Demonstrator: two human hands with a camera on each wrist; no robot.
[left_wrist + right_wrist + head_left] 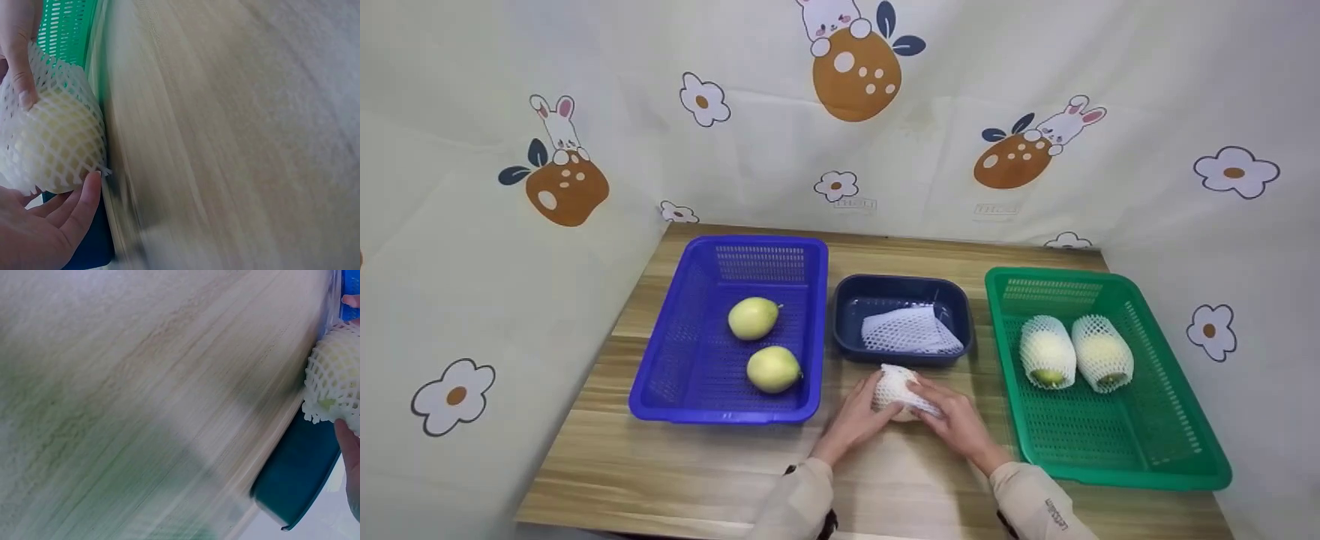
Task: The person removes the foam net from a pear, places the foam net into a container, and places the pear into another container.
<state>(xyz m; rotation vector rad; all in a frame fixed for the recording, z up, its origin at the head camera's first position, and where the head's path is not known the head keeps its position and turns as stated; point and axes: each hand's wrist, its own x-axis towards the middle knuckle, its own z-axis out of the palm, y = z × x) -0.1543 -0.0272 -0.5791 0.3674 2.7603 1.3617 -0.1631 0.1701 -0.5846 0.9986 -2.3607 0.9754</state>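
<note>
Both hands hold a yellow-green pear wrapped in a white foam net (895, 390), just in front of the navy tray. My left hand (856, 420) grips it from the left; in the left wrist view its fingertips pinch the net's edge against the pear (59, 140). From the right, my right hand (956, 420) holds the net, with fingers across the top. In the right wrist view, one fingertip of the right hand (350, 450) touches the net's scalloped rim (320, 413). Part of the pear is hidden behind the hands.
On the left, a blue basket (660, 352) holds two bare pears (754, 318). A navy tray (844, 300) behind the hands contains flat white foam nets (907, 330). The green basket (1110, 450) on the right holds two netted pears (1047, 352). A patterned curtain (765, 165) surrounds the wooden table (600, 465).
</note>
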